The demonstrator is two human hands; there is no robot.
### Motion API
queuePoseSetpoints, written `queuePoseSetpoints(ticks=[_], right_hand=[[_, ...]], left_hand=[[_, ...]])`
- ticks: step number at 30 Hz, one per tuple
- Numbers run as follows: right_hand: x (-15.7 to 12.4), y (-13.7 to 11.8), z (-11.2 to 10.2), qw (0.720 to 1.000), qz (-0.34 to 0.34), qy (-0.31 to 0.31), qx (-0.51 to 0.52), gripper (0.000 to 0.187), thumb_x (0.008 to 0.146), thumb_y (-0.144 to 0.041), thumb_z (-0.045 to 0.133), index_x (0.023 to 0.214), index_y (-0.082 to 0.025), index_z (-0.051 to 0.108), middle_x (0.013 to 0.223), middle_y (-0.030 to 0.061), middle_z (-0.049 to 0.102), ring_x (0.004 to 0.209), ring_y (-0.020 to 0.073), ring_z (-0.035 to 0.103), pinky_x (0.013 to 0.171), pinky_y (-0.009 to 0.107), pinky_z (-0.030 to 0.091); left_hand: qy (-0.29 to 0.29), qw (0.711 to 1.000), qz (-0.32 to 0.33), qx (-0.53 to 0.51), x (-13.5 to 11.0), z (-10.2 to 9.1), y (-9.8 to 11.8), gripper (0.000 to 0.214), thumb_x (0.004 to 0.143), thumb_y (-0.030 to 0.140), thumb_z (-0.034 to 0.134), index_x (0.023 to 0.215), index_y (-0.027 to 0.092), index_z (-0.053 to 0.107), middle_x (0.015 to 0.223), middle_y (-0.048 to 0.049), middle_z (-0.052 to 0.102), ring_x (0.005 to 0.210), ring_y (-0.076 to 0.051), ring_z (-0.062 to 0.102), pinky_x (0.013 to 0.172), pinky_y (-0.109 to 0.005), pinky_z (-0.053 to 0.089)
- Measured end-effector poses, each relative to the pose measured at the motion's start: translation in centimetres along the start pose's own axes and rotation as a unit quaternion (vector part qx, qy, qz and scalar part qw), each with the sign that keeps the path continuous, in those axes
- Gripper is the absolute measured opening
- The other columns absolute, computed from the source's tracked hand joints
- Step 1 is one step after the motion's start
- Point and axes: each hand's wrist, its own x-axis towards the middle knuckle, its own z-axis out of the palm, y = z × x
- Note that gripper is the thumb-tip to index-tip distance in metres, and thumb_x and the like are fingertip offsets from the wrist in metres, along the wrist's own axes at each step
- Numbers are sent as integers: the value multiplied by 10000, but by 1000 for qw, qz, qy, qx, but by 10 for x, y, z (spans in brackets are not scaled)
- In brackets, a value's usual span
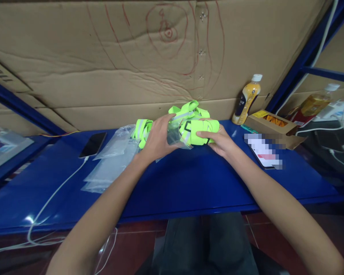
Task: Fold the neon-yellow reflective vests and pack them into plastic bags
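Observation:
A rolled neon-yellow reflective strap (202,132) with a black buckle is gripped by my right hand (221,140), thumb across its front. My left hand (159,136) holds a clear plastic bag (174,134) against the left end of that roll, its mouth spread between thumb and fingers. Whether the roll's end is inside the bag I cannot tell. Behind the hands lies a loose heap of reflective straps (190,110). Another bundle of strap (143,130) rests left of my left hand, partly hidden by it. Flat clear bags (107,170) lie stacked to the left.
A dark phone (93,144) with a white cable sits at the left. On the right are a lit phone (265,152), an open cardboard box (271,124) and a yellow drink bottle (247,100). A cardboard wall (74,76) closes off the back of the blue table (189,187).

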Motion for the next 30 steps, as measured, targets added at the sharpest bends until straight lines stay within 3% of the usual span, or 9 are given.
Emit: queuePoseSetpoints(ticks=[2,5,9,14,22,30], right_hand=[[-2,0,2,1000,-1,-14,-14,615,491,-190,1040,1032,-221,750,1002,-7,797,916,187,754,870,337,652],[-3,2,6,1000,3,-16,-20,631,436,-166,1040,993,-210,746,941,-19,784,870,180,740,847,329,639],[-2,2,7,1000,14,9,-19,656,403,-154,1035,990,-195,747,913,-17,783,843,180,733,801,315,624],[2,-3,2,998,31,45,-44,700,352,-134,1036,988,-176,748,982,18,801,905,203,739,850,343,620],[0,4,3,991,24,1,-134,660,410,-223,1034,1006,-179,753,992,25,774,966,229,725,939,399,604],[1,4,0,986,9,-32,-165,675,427,-276,1036,1026,-171,742,1020,44,767,941,215,700,901,393,601]], left_hand=[[-56,998,-13,6,0,-4,4,1113,689,614,963,1582,223,426,1471,-193,615,1385,-439,554,1185,-607,423],[-99,995,-6,14,-1,-7,16,1081,644,702,954,1500,222,500,1377,-173,641,1285,-429,578,1131,-596,456],[-70,997,11,30,0,-6,25,985,686,637,949,1432,192,486,1349,-180,603,1229,-399,588,1059,-541,498],[-57,989,24,131,1,-14,25,1092,694,613,940,1516,127,412,1291,-200,558,1192,-416,555,1020,-548,492],[-109,962,86,237,3,-9,38,1135,798,749,819,1548,-4,418,1259,-262,583,1130,-440,549,988,-550,459],[-92,956,51,275,2,-9,40,1270,680,894,808,1501,-14,469,1199,-248,600,1083,-440,568,959,-538,446]])
